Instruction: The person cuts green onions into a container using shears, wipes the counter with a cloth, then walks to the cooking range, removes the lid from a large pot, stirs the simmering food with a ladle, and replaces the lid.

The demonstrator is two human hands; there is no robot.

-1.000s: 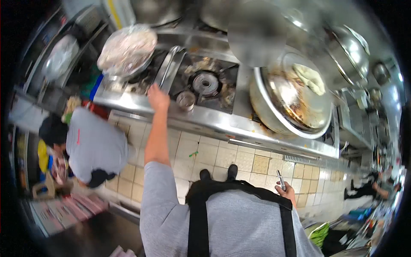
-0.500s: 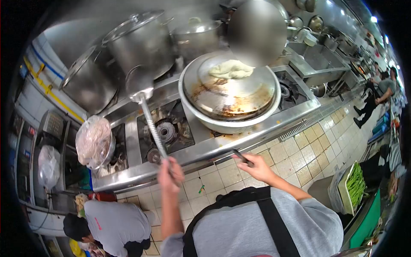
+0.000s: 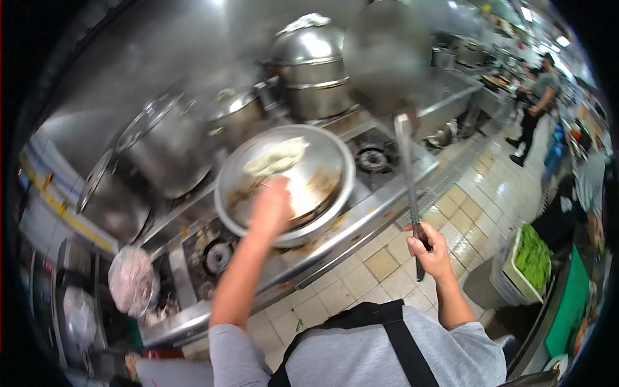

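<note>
My left hand [image 3: 272,205] reaches over a large, brown-stained metal lid [image 3: 319,190], close to the pale crumpled cloth [image 3: 278,157] lying on it. Motion smears the fingers, so I cannot tell whether they grip anything. Beneath the lid is a wide, light-rimmed basin [image 3: 349,177] on the stove. Off to the right, my right hand [image 3: 433,250] is closed around the dark handle of a long metal utensil [image 3: 407,164], held nearly upright. Its kind is unclear.
Behind the basin stand tall lidded pots [image 3: 164,151] and a stacked steamer [image 3: 316,71]. Gas burners [image 3: 374,158] flank it. A bagged bowl [image 3: 132,282] sits at the left stove end. Green vegetables [image 3: 534,258] fill a container at right. A person [image 3: 540,97] stands farther off.
My left hand has moved from a ladle's twisted handle to above the lid, and the ladle is out of its grasp. My right hand now holds its long utensil raised. The view has swung right.
</note>
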